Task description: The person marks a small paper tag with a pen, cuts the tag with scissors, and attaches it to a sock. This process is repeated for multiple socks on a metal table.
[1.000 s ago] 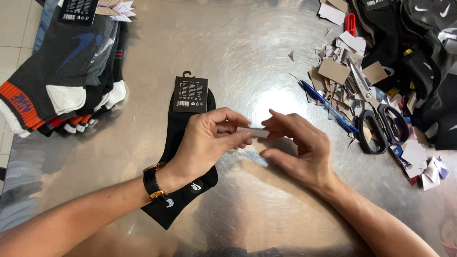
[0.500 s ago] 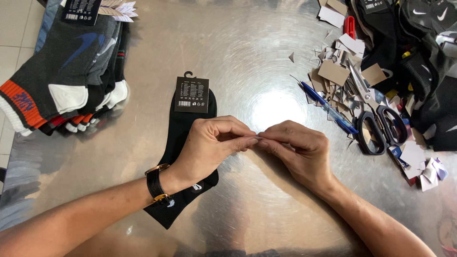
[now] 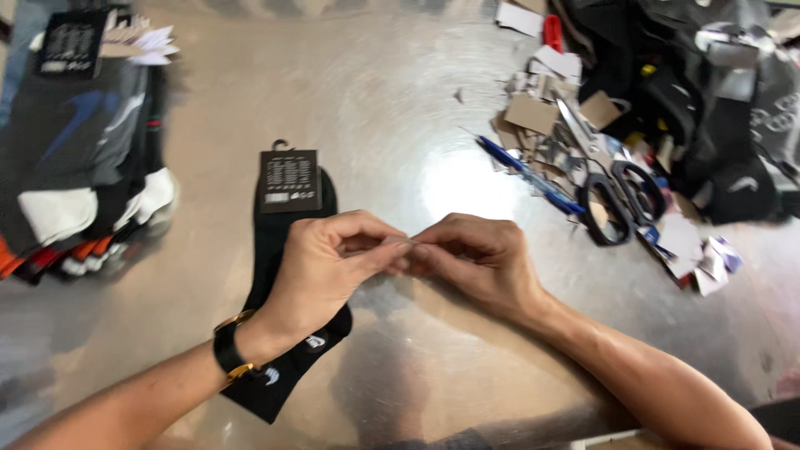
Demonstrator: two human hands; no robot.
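Honestly, both hands' fingers (image 3: pixel 392 250) pinch something tiny above the sock (image 3: pixel 287 250), so I'd grip gently.

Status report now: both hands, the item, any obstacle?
Left hand and right hand pinch one small pale strip between fingertips. Black sock lies below left hand. Scissors off right, nothing blocking.
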